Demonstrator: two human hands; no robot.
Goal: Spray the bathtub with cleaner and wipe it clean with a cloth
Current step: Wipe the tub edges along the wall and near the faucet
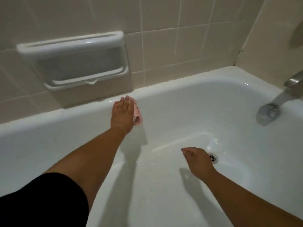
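The left hand [122,114] lies flat, fingers straight and together, pressing a pink cloth [137,114] against the far inner wall of the white bathtub [49,118] just under its rim. It is a palm press rather than a curled grip, which suits wiping since it spreads pressure over the folded cloth, part of which hangs free at the hand's right edge. The arm reaches well across the tub to get there, a black sleeve [41,199] showing at the shoulder. The right hand [198,161] hovers over the tub floor just beside the drain [212,157], fingers loosely relaxed and holding nothing. It is probably there for balance, or ready to brace. No spray bottle is in view, so the work looks to be in the wiping stage, with the far wall in hand. As for what holds what, the tub has no standing water, only a wet sheen and droplets near the open drain. The recessed ceramic soap dish [72,63] in the tiled wall [164,46] directly above the cloth shows nothing inside, though its recess is dim. At the right end sit a metal tub spout [293,81] and a round overflow plate [268,112] — both well apart from either hand.
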